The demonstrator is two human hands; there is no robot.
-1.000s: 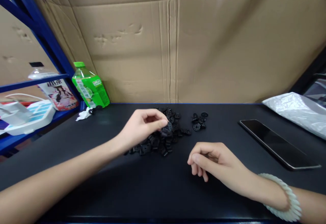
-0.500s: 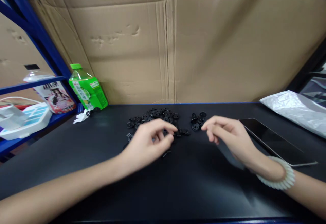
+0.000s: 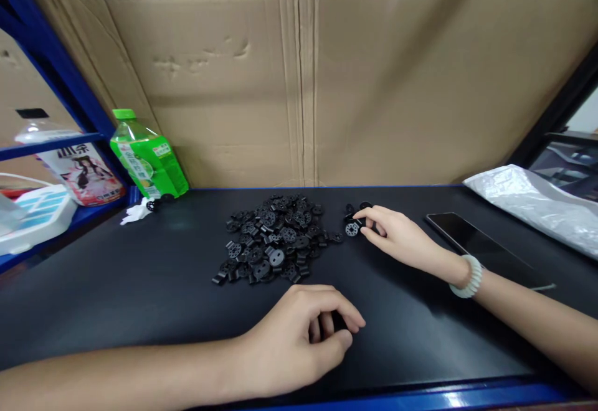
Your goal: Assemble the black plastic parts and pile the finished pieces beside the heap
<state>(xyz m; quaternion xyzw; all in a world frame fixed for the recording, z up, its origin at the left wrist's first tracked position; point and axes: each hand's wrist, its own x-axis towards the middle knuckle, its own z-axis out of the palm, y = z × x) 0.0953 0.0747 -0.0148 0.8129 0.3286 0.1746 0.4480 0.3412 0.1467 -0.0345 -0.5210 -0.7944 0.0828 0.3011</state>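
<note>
Far left, a green bottle (image 3: 152,165) is seen; the contents of the bag (image 3: 532,202), right, are hidden. Black parts (image 3: 275,236) are heaped at centre. The cluster (image 3: 352,229) to their right is partly covered by the right hand (image 3: 397,230), its grip unclear. The left hand (image 3: 289,342), near, is loosely curled, thumb and forefinger parted.

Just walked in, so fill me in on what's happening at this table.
A person is handling small black parts. The right hand has its fingertips at the small cluster; whether it grips one is hard to tell. The left hand is loosely curled on the near side of the large pile, with no part visible in its fingers. A phone lies to the right.
</note>
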